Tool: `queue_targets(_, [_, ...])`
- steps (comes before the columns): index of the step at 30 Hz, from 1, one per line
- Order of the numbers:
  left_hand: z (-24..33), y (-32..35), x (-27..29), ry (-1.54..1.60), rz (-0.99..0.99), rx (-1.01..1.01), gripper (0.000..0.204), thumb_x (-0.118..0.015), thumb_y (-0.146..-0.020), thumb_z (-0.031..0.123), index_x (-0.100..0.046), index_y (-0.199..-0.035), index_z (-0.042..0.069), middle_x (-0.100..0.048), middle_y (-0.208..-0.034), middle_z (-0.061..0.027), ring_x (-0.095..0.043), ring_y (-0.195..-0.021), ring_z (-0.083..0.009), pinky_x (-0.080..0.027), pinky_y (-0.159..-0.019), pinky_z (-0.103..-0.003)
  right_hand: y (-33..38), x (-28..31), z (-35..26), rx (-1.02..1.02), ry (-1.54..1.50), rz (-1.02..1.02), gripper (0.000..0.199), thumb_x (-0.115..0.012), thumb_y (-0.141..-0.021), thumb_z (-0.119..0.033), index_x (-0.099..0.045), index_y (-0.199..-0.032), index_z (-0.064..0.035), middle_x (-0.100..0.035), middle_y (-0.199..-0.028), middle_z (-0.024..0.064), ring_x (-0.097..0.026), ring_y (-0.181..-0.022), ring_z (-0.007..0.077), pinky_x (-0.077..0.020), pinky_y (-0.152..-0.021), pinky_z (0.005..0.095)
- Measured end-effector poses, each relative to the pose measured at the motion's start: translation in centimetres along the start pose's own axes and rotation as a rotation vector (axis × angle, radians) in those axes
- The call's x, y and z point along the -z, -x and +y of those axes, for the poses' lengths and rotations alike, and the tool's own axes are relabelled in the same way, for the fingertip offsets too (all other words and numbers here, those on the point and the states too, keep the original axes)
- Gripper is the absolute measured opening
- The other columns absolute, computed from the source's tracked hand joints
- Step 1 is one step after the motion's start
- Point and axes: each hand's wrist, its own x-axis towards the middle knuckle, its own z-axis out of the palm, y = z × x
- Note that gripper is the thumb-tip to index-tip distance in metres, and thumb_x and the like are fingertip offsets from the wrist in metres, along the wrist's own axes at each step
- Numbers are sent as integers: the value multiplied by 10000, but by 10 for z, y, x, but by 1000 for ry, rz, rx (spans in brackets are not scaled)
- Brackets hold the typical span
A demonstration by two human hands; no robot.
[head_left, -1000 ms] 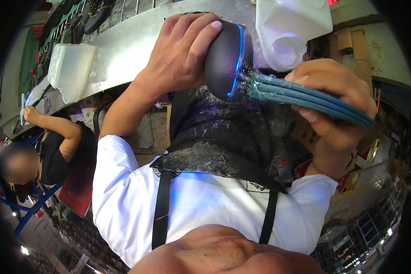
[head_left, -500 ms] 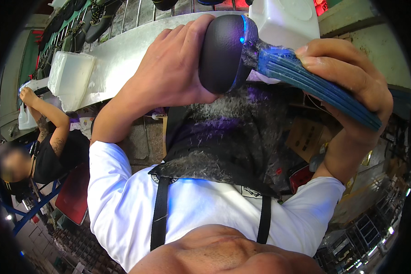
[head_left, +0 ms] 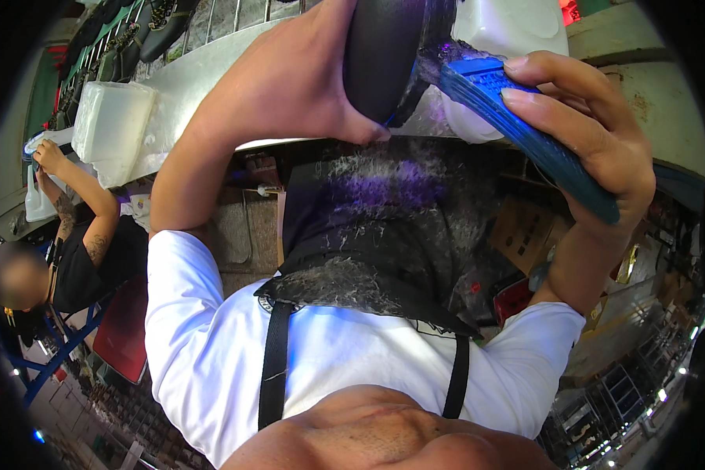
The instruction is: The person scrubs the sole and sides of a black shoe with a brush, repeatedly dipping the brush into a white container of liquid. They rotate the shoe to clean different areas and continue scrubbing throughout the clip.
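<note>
My left hand [head_left: 294, 82] is wrapped round a black shoe [head_left: 380, 66] with a smooth rounded surface, held over the bench near the top of the view. The far end of the shoe runs out of the picture. My right hand [head_left: 591, 133] grips a blue brush [head_left: 525, 129] with a ridged handle, fingers on its upper side and the tail end slanting down toward my wrist. The brush's dark, matted bristles [head_left: 435, 63] touch the shoe's right edge, where stringy residue clings.
A pale bench [head_left: 204, 82] crosses the top. On it stand a translucent plastic container [head_left: 113, 125] at left and a white one [head_left: 517, 31] behind the brush. Several shoes [head_left: 164, 35] hang on a rack at far left. A co-worker [head_left: 94, 227] works at left beside a red seat [head_left: 121, 333].
The shoe has moved up and tilted, partly leaving the picture, with my left hand following. The brush has shifted slightly left and its handle has turned steeper.
</note>
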Motion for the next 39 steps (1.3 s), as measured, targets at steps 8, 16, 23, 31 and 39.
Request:
queue_targets(8, [-21, -3, 6, 66, -103, 173, 1347, -948, -615, 287, -80, -1597, -24, -571, -1346, -310, -611, -1214, -456, -503, -1033, -454, 10, -39, 9, -76, -121, 20, 273, -738, -839, -17, -771, -1107, 19, -706, -1153, 202, -727, -966, 255, -601, -824, 330])
queue_targets(16, [-34, 2, -4, 2, -41, -52, 1395, -1007, -471, 233, -187, -1570, -21, -596, -1307, -302, -578, -1228, -484, -492, -1029, -463, -6, -32, 26, -464, -1300, 570, 275, -593, -997, -64, -652, -1194, 119, -749, -910, 230, -770, -804, 298, -671, -688, 352])
queue_targets(23, [-28, 7, 3, 48, -50, -80, 1388, -991, -472, 116, -177, -1589, -4, -544, -1396, -293, -529, -1294, -483, -462, -1076, -467, -21, -61, 16, -481, -1027, 723, 283, -649, -958, -39, -645, -1191, 122, -743, -966, 212, -764, -840, 289, -650, -770, 368])
queue_targets(31, [-31, 16, 2, -24, -85, -99, 1366, -969, -518, 69, -148, -1607, 4, -397, -1559, -280, -439, -1408, -456, -402, -1159, -466, -20, -19, -12, -606, -705, 514, 359, -646, -922, -45, -615, -1212, 165, -724, -900, 240, -724, -731, 258, -605, -639, 330])
queue_targets(39, [-28, 20, 0, -67, -66, -116, 1354, -969, -528, 80, -152, -1605, 3, -412, -1550, -282, -456, -1393, -458, -407, -1153, -471, -32, 17, -28, -567, -516, 254, 389, -695, -837, -63, -651, -1156, 154, -710, -885, 223, -707, -703, 231, -584, -620, 299])
